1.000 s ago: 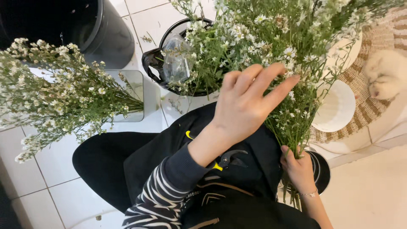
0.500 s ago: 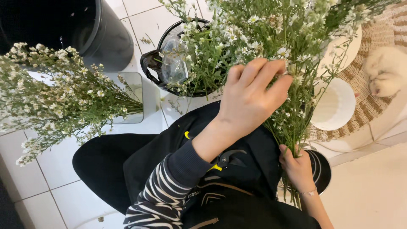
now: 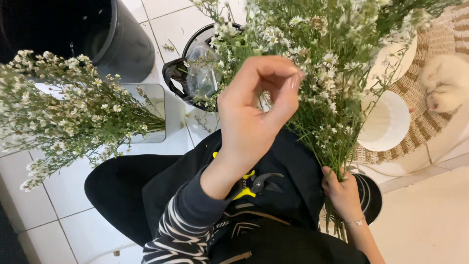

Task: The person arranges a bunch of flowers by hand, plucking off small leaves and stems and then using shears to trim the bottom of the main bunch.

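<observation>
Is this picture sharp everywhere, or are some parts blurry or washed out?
Head view: the left hand and the flowers look fairly sharp; the right hand is clear too. The white pot and pale floor are bright, nearly washed out. The black bucket loses detail in shadow.

Glossy white floor tiles (image 3: 168, 24), woven wicker basket (image 3: 420, 102), smooth black plastic bucket (image 3: 124, 44).
</observation>
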